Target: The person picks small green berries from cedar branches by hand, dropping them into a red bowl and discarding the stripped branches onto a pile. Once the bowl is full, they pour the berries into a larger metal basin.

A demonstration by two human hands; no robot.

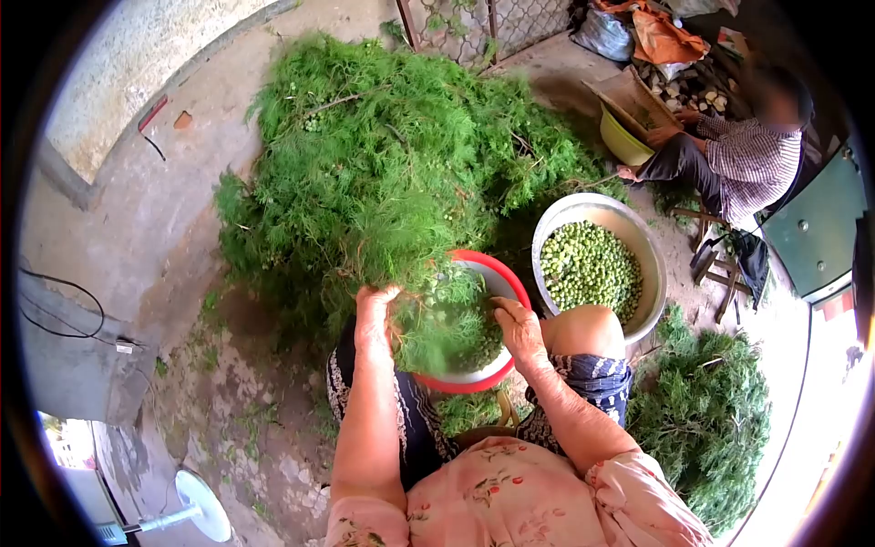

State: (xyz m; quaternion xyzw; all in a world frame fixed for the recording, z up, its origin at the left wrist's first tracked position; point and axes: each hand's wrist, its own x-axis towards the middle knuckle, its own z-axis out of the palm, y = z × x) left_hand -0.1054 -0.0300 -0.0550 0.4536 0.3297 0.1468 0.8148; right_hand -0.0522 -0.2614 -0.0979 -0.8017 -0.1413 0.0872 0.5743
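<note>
My left hand (pixel 374 314) is closed around a feathery green branch (pixel 428 328), which hangs over a red-rimmed basin (pixel 510 278) between my knees. Across the basin, my right hand (pixel 518 326) has its fingers curled in at the edge of the foliage. Whatever they pinch is too small to make out. Some small green berries show low inside the basin, partly covered by the branch. Beside my right knee, a large metal basin (pixel 652 246) holds a heap of round green berries (pixel 588 266).
A big pile of leafy branches (pixel 365 164) lies in front of me, and a smaller pile (pixel 706 419) at my right. At the far right, a seated person (pixel 752 164) works by a yellow basin (pixel 622 139). A fan (pixel 202 506) stands lower left.
</note>
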